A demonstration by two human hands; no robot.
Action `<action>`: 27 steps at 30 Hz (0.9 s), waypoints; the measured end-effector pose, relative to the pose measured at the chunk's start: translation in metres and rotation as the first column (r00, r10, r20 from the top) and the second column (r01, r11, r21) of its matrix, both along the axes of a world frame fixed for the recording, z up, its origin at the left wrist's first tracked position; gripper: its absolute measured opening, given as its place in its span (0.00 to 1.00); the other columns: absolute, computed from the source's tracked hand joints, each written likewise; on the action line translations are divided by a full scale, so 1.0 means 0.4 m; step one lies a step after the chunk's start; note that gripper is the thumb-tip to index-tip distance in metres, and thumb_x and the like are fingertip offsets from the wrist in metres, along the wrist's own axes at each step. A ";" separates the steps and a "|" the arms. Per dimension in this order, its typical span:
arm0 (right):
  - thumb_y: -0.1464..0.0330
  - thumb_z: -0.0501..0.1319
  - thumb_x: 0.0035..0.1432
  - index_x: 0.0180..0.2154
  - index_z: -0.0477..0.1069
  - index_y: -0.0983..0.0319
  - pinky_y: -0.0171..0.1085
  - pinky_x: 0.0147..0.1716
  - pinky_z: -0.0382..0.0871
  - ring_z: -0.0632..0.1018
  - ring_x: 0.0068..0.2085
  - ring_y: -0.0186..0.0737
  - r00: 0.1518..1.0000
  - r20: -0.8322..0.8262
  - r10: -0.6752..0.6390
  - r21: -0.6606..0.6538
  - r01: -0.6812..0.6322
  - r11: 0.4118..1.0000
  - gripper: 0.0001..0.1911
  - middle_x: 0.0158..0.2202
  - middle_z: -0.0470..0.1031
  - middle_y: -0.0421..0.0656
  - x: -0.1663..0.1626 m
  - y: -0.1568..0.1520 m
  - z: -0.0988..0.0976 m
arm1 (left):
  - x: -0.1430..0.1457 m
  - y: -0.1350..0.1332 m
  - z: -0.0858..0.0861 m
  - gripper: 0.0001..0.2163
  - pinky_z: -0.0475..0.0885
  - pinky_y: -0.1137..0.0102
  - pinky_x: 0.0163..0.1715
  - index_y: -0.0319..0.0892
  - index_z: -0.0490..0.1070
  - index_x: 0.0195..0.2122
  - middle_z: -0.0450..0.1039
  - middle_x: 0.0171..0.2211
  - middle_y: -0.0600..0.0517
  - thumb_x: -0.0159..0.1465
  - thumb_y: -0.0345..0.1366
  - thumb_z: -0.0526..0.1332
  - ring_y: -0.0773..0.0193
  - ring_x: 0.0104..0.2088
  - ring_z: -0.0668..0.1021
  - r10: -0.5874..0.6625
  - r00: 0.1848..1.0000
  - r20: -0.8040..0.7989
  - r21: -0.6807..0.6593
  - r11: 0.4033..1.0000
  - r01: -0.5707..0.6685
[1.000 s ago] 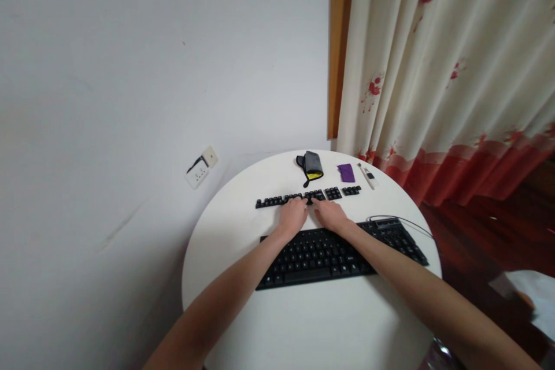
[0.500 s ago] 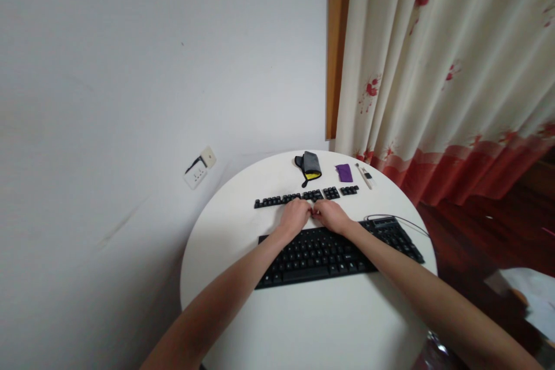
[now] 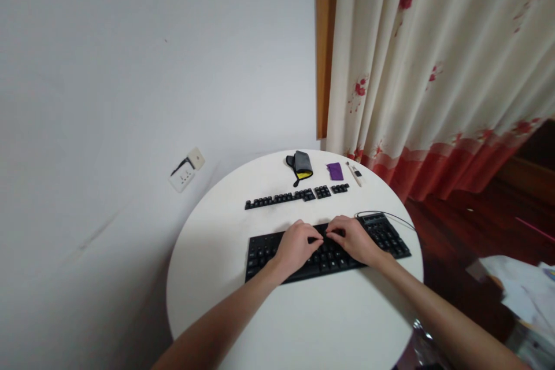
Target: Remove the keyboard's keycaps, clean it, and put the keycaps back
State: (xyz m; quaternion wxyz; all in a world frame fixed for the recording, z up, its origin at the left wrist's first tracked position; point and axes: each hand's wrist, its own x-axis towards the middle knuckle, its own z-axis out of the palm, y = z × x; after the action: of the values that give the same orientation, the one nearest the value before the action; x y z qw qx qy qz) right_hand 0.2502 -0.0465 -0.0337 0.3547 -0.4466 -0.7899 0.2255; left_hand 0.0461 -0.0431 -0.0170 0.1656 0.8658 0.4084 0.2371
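A black keyboard lies across the round white table, partly covered by my hands. My left hand is over its middle, thumb and fingertips pinched together near the upper keys. Close beside it, on the right, my right hand is also in a pinch, fingertips down at the keyboard. Whatever either pinch holds is too small to make out. Behind the keyboard, loose black keycaps stand in a long row, with a small block of keycaps and another short group to its right.
At the table's back lie a grey and yellow cloth, a purple cloth and a slim white brush-like tool. The keyboard's cable curves off the right edge. A wall socket and a curtain are beyond.
Both hands have come back from beside the keycap row to the middle of the keyboard, and have moved slightly apart. The keycap row now shows uncovered. The view has shifted slightly.
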 end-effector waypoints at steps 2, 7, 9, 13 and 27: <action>0.71 0.63 0.59 0.32 0.76 0.61 0.38 0.41 0.68 0.76 0.38 0.40 1.000 0.007 0.008 -0.013 -0.008 1.000 0.04 0.34 0.78 0.43 -0.001 -0.013 -0.005 | 0.003 -0.009 0.000 0.04 0.67 0.66 0.43 0.46 0.79 0.34 0.80 0.35 0.54 0.63 0.34 0.64 0.63 0.36 0.75 -0.006 1.000 0.002 0.001 1.000 0.006; 0.73 0.62 0.59 0.32 0.76 0.61 0.39 0.42 0.68 0.76 0.38 0.40 0.999 0.046 0.001 -0.002 -0.001 1.000 0.05 0.34 0.78 0.42 -0.002 -0.021 -0.009 | 0.010 -0.012 -0.002 0.04 0.68 0.66 0.42 0.45 0.79 0.34 0.80 0.34 0.54 0.63 0.32 0.63 0.62 0.36 0.74 -0.007 1.000 -0.021 0.040 0.999 0.008; 0.73 0.61 0.59 0.32 0.75 0.60 0.39 0.42 0.68 0.76 0.39 0.41 0.997 0.077 0.009 0.017 -0.010 1.000 0.05 0.34 0.77 0.43 -0.002 -0.023 -0.010 | 0.012 -0.014 -0.006 0.05 0.68 0.65 0.42 0.45 0.79 0.34 0.79 0.34 0.53 0.63 0.32 0.63 0.62 0.36 0.74 -0.004 0.999 -0.033 0.062 0.998 0.006; 0.75 0.60 0.59 0.33 0.75 0.60 0.38 0.42 0.69 0.75 0.41 0.40 0.992 0.117 0.044 0.065 -0.052 0.997 0.06 0.36 0.76 0.43 -0.004 -0.030 -0.015 | 0.015 -0.025 -0.017 0.06 0.69 0.64 0.43 0.44 0.79 0.35 0.78 0.35 0.51 0.64 0.32 0.61 0.60 0.38 0.73 0.007 0.998 -0.059 0.114 0.994 0.000; 0.73 0.57 0.62 0.34 0.74 0.61 0.39 0.42 0.69 0.75 0.41 0.41 0.993 0.119 0.024 0.092 -0.035 0.995 0.08 0.37 0.75 0.45 -0.011 -0.051 -0.011 | 0.016 -0.019 -0.029 0.05 0.68 0.64 0.43 0.44 0.79 0.32 0.80 0.36 0.53 0.63 0.31 0.63 0.63 0.36 0.75 0.006 0.997 0.081 0.005 1.000 -0.006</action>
State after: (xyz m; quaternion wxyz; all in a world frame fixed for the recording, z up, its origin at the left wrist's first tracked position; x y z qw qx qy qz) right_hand 0.2460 -0.0670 -0.0380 0.3246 -0.4301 -0.8258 0.1665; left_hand 0.0527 -0.0507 -0.0287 0.1792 0.8546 0.4035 0.2735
